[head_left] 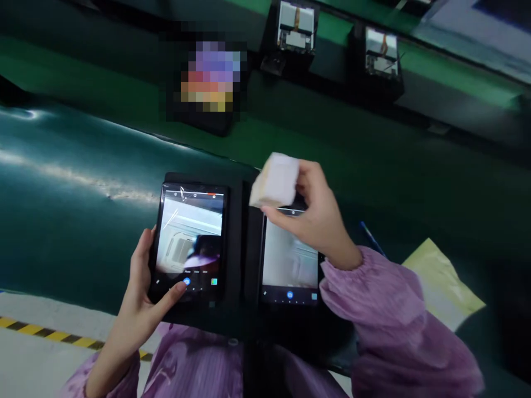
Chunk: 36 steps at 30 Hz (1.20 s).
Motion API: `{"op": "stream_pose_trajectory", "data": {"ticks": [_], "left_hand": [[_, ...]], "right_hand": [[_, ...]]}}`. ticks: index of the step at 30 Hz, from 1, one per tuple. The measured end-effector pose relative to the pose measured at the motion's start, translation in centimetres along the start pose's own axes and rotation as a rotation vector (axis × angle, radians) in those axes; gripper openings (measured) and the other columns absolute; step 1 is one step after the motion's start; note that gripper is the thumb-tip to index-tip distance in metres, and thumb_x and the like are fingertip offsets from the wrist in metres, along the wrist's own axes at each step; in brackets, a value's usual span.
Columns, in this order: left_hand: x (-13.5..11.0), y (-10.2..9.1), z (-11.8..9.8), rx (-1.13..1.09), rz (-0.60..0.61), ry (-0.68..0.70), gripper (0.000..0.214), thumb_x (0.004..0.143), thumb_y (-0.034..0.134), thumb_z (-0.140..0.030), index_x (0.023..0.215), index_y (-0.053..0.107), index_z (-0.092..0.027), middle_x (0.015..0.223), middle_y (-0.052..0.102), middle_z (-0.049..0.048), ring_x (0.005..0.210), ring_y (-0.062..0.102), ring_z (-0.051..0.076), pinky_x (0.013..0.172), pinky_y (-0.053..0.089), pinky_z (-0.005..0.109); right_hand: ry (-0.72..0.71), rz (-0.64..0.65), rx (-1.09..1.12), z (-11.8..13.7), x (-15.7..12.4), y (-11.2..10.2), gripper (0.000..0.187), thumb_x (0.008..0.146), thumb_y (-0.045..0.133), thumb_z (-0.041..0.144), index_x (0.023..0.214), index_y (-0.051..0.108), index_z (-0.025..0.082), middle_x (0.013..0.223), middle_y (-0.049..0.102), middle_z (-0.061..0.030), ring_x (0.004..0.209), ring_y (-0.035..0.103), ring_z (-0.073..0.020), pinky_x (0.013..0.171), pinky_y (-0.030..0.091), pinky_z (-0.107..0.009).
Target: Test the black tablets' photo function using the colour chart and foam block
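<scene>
Two black tablets lie side by side in a black holder [243, 221] at the near edge of a dark green belt. My left hand [143, 298] grips the lower left corner of the left tablet [191, 243], with the thumb on the blue button at the bottom of its lit camera screen. My right hand [319, 218] hovers over the top of the right tablet [290, 265] and holds a white block [276, 179], blurred by motion. The right tablet's screen is lit too and partly hidden by the hand and my purple sleeve.
The dark green belt [74, 210] runs left and back. Two black fixtures with opened devices [295, 27] [381, 52] stand at the back right. A blurred-out screen [211, 77] sits behind the tablets. A yellow-white sheet [440, 282] lies at right. A striped floor line [45, 331] shows at lower left.
</scene>
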<state>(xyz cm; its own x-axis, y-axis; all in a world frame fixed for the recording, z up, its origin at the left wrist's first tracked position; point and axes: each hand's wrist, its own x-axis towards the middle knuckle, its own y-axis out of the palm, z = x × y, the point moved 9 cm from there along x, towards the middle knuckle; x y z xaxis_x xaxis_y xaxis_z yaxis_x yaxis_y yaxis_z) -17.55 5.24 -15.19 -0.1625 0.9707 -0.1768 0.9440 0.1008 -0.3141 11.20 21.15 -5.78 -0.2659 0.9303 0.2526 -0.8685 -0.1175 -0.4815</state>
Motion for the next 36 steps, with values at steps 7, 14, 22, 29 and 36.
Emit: {"op": "stream_pose_trajectory", "data": {"ticks": [7,14,22,29,36], "left_hand": [[0.2,0.0,0.4,-0.051,-0.043,0.056,0.098,0.085,0.083,-0.027,0.164,0.028,-0.044,0.175,0.028,0.0005,0.164,0.020,0.032,0.132,0.011,0.059],[0.3,0.0,0.4,-0.043,-0.040,0.063,0.103,0.083,0.085,-0.027,0.165,0.026,-0.042,0.175,0.028,0.0034,0.163,0.020,0.036,0.131,0.013,0.063],[0.4,0.2,0.1,-0.023,-0.018,0.083,0.107,0.081,0.086,-0.027,0.167,0.023,-0.039,0.176,0.025,0.0047,0.163,0.019,0.037,0.133,0.013,0.061],[0.4,0.2,0.0,-0.026,-0.024,0.076,0.106,0.081,0.085,-0.027,0.166,0.024,-0.040,0.176,0.024,0.0026,0.164,0.018,0.034,0.135,0.011,0.055],[0.5,0.1,-0.2,-0.011,-0.022,0.074,0.107,0.081,0.087,-0.026,0.167,0.023,-0.037,0.176,0.024,0.0053,0.164,0.019,0.033,0.135,0.013,0.051]], "right_hand": [[-0.049,0.091,-0.076,0.6,3.5,5.7,0.067,0.082,0.074,0.014,0.142,0.051,0.029,0.138,0.066,-0.0060,0.122,0.068,-0.0303,0.105,0.059,-0.051],[-0.020,0.134,-0.115,0.2,4.3,7.4,0.065,0.083,0.073,0.013,0.142,0.050,0.030,0.138,0.066,-0.0050,0.124,0.066,-0.0310,0.104,0.058,-0.052],[-0.011,0.118,-0.182,0.1,4.4,7.7,0.066,0.080,0.075,0.013,0.140,0.053,0.029,0.135,0.068,-0.0056,0.121,0.067,-0.0321,0.105,0.058,-0.052],[-0.008,0.096,-0.150,0.5,4.1,7.4,0.064,0.080,0.080,0.018,0.137,0.052,0.031,0.133,0.069,-0.0043,0.119,0.069,-0.0314,0.103,0.061,-0.052],[0.024,0.110,-0.095,-0.2,4.2,7.6,0.062,0.080,0.080,0.018,0.135,0.053,0.030,0.131,0.071,-0.0053,0.119,0.071,-0.0318,0.103,0.062,-0.053]]}}
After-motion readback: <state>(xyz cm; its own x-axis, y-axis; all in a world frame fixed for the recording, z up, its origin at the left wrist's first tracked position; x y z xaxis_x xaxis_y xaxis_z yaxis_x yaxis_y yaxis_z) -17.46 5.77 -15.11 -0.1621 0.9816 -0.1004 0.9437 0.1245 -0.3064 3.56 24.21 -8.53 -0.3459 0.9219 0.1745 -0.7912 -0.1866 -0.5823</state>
